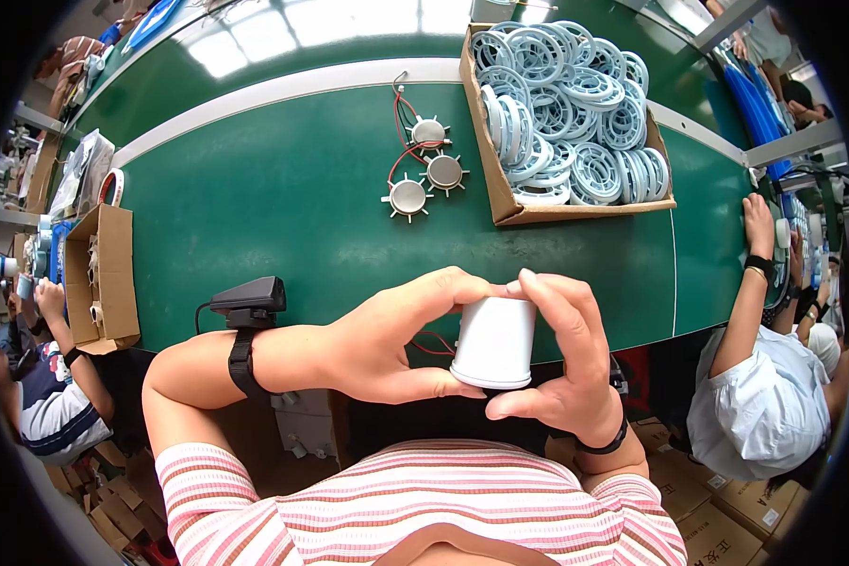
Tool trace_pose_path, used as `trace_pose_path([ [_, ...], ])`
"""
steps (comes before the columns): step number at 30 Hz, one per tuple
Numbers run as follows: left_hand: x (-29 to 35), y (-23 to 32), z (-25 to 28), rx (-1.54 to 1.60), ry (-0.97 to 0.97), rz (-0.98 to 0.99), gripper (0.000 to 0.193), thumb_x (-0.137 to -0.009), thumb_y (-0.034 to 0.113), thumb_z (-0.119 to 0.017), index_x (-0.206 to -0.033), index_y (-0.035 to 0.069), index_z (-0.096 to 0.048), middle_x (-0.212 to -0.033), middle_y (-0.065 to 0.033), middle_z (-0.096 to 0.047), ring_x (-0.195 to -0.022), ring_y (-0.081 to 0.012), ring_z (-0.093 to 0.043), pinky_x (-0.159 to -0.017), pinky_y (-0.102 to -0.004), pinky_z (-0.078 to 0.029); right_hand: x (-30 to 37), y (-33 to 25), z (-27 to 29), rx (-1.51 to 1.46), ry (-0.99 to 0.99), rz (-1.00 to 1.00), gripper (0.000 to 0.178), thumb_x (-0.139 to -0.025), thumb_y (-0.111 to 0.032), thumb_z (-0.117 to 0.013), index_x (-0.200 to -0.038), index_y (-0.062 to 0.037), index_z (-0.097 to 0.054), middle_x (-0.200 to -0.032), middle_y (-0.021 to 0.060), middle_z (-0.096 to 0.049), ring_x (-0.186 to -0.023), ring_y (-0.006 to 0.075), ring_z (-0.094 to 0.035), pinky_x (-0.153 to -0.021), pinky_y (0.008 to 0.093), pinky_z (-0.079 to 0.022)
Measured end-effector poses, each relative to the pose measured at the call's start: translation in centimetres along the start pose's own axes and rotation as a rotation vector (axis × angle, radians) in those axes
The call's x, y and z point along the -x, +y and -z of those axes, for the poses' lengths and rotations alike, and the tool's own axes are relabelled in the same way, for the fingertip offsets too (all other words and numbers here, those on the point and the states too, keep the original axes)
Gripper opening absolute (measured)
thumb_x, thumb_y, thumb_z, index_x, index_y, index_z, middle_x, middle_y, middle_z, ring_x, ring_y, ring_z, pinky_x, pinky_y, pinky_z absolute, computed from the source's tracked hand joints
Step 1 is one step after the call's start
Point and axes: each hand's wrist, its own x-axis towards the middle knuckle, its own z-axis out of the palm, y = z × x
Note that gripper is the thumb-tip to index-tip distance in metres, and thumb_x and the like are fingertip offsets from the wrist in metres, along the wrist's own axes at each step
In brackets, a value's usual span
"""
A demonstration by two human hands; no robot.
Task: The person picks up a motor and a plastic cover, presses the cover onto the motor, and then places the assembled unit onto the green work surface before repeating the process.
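Observation:
A smooth white plastic housing (495,338), shaped like a short tapering cup with a lip at its lower end, is held between my two hands in front of my chest, at the near edge of the table. My left hand (401,335) grips its left side, thumb by the lower lip and fingers up at the top. From the other side my right hand (575,354) closes on it, its fingertips at the top edge and the thumb below. A thin red wire (432,341) loops out beside my left palm. What lies behind the housing is hidden.
Three silvery round motors (407,196) with radial prongs and red wires lie on the green table (283,179). Beyond them, right, a cardboard box (585,215) is heaped with pale blue plastic rings (596,170). Another carton (115,274) stands left. A co-worker's arm (750,292) rests at right.

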Motion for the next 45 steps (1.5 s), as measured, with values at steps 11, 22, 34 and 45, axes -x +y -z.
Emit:
trace_pose_path([
  [11, -0.2, 0.6, 0.4, 0.567, -0.027, 0.406, 0.085, -0.083, 0.011, -0.091, -0.149, 0.0, -0.039, -0.139, -0.011, -0.056, -0.129, -0.0193, -0.059, -0.111, -0.0378, -0.049, -0.5, -0.2, -1.3, 0.05, -0.022, 0.111, 0.101, -0.068, -0.035, -0.098, -0.15, -0.0078, -0.046, -0.144, 0.0257, -0.051, -0.127, 0.0376, -0.058, -0.1, 0.0459, -0.055],
  [22, -0.9, 0.6, 0.1, 0.56, -0.13, 0.559, 0.072, -0.095, 0.011, -0.079, -0.153, 0.001, -0.037, -0.14, -0.012, -0.057, -0.128, -0.0185, -0.06, -0.106, -0.0354, -0.052, -0.1, 0.1, -1.5, 0.181, -0.006, 0.109, 0.067, -0.071, -0.012, -0.092, -0.132, -0.0074, -0.066, -0.129, 0.0145, -0.064, -0.112, 0.0339, -0.066, -0.093, 0.0435, -0.057],
  [34, -0.7, 0.1, 1.3, 0.217, 0.053, 0.274, 0.043, -0.103, 0.009, -0.067, -0.142, 0.0, -0.052, -0.121, -0.0128, -0.07, -0.11, -0.0177, -0.071, -0.096, -0.0317, -0.056, 4.7, 7.4, 13.8, 0.696, 0.421, -0.532, 0.061, -0.083, -0.009, -0.083, -0.139, -0.001, -0.06, -0.118, 0.0118, -0.065, -0.105, 0.0246, -0.065, -0.093, 0.0353, -0.052],
  [45, -1.2, 0.8, 3.9, 0.136, 0.27, 0.147, 0.024, -0.107, 0.006, -0.059, -0.129, -0.003, -0.059, -0.11, -0.0096, -0.072, -0.105, -0.017, -0.072, -0.094, -0.0296, -0.057, 5.2, 14.1, 17.7, 0.909, 0.522, -0.548, 0.082, -0.089, -0.016, -0.081, -0.158, -0.0029, -0.039, -0.152, 0.0188, -0.045, -0.143, 0.0329, -0.046, -0.116, 0.0419, -0.041],
])
